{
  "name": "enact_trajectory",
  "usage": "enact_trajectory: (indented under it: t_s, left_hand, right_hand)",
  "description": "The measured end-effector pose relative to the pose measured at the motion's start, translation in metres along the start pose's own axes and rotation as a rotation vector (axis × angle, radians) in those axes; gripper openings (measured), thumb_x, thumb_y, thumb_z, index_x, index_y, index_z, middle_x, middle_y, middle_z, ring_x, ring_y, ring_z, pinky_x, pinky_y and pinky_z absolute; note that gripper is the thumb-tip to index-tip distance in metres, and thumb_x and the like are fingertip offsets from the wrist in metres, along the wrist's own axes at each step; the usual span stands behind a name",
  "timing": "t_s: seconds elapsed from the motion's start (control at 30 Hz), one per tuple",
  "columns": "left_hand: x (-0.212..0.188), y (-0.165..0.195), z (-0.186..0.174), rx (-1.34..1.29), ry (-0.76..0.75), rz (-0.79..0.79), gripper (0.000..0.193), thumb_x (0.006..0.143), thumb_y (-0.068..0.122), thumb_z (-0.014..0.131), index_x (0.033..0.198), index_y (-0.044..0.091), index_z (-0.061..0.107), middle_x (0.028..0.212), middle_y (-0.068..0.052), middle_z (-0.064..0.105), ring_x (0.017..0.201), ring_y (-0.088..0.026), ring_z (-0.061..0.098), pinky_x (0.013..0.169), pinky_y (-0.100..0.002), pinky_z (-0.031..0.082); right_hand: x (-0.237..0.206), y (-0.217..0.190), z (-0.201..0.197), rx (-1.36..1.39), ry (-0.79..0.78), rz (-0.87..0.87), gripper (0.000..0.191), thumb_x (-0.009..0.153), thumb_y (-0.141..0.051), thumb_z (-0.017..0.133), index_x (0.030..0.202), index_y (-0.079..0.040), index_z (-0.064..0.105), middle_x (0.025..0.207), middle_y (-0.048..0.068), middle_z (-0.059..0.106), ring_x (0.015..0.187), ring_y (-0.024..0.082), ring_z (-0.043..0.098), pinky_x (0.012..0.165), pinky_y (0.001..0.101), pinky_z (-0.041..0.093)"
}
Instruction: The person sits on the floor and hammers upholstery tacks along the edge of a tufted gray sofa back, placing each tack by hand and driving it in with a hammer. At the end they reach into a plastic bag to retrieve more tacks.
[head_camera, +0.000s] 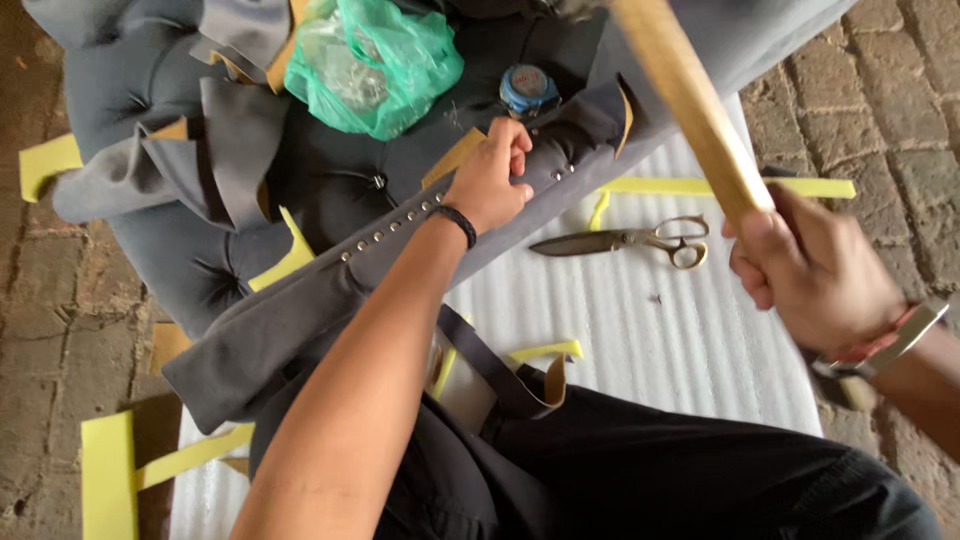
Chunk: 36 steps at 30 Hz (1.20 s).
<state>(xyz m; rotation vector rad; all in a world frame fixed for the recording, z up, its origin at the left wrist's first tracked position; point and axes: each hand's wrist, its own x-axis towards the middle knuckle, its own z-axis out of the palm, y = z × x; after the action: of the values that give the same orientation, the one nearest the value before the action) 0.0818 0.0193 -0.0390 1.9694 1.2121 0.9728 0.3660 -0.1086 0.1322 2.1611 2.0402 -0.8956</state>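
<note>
Person seated over a grey upholstered piece, tufted with buttons, lying on the brick floor and partly on a white ribbed sheet. Left hand pressed down on the padded grey edge roll of that piece, fingers curled together at the end of a row of small metal studs; looks like it pinches something tiny there, too small to tell what. Black band on that wrist. Right hand clenched around a wooden handle, raised high and blurred, running up out of the top of the view; its head is not visible. Watch and red band on the right wrist. Hands well apart, the handle up above the grey roll and to the right of the left hand. Metal scissors lie shut on the white sheet between the two hands, near the grey edge. Green plastic bag sits on the grey upholstery, a blue round tape measure just beside it to the right. Yellow foam strips and offcuts scattered on the floor and sheet, one long strip beyond the scissors. Loose grey fabric flaps with tan backing folded over the left part of the piece. Black trousers of the person fill the bottom of the view.
</note>
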Motion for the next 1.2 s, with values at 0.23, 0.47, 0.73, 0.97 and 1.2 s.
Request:
enact_trajectory:
  t_s: [0.23, 0.47, 0.73, 0.97, 1.2]
  left_hand:
    - [0.000, -0.003, 0.001, -0.098, 0.001, -0.043, 0.046, 0.073, -0.006, 0.070, 0.111, 0.008, 0.048, 0.084, -0.005, 0.061, 0.081, -0.023, 0.065, 0.075, -0.037, 0.053]
    - [-0.025, 0.003, -0.061, 0.104, 0.136, -0.181, 0.017, 0.084, 0.011, 0.071, 0.100, 0.013, 0.072, 0.091, -0.009, 0.070, 0.086, -0.029, 0.069, 0.077, -0.040, 0.055]
    - [-0.057, -0.048, -0.124, 0.724, 0.278, -0.388, 0.012, 0.070, 0.019, 0.083, 0.082, 0.017, 0.082, 0.093, -0.014, 0.073, 0.089, -0.034, 0.070, 0.075, -0.046, 0.056]
    - [-0.056, -0.048, -0.133, 0.582, 0.329, -0.520, 0.004, 0.075, 0.017, 0.079, 0.075, 0.017, 0.082, 0.081, -0.010, 0.074, 0.080, -0.032, 0.072, 0.075, -0.042, 0.058]
    - [-0.056, 0.040, -0.093, 0.152, 0.258, -0.118, 0.013, 0.073, 0.017, 0.076, 0.085, 0.016, 0.081, 0.083, -0.007, 0.076, 0.076, -0.023, 0.075, 0.070, -0.035, 0.059]
  right_hand:
    - [0.016, 0.036, 0.033, -0.228, -0.048, -0.042, 0.046, 0.110, -0.045, 0.032, 0.103, -0.010, 0.061, 0.064, 0.007, 0.060, 0.053, 0.022, 0.060, 0.055, 0.0360, 0.054]
    - [0.012, 0.010, 0.037, 0.019, -0.022, 0.067, 0.046, 0.106, -0.050, 0.049, 0.101, -0.008, 0.066, 0.062, 0.013, 0.064, 0.054, 0.023, 0.061, 0.058, 0.0409, 0.051]
    - [0.007, -0.059, 0.080, 0.697, 0.240, -0.222, 0.021, 0.093, -0.020, 0.072, 0.100, -0.002, 0.062, 0.061, 0.002, 0.054, 0.048, 0.009, 0.050, 0.042, 0.0289, 0.043]
    - [0.014, -0.049, 0.099, 0.745, 0.197, -0.117, 0.019, 0.094, -0.016, 0.071, 0.100, 0.001, 0.066, 0.060, 0.001, 0.056, 0.046, 0.009, 0.052, 0.041, 0.0289, 0.044]
    - [0.033, -0.049, 0.110, 0.865, 0.187, -0.122, 0.019, 0.095, -0.015, 0.069, 0.099, 0.003, 0.072, 0.060, 0.005, 0.059, 0.045, 0.012, 0.053, 0.042, 0.0300, 0.042]
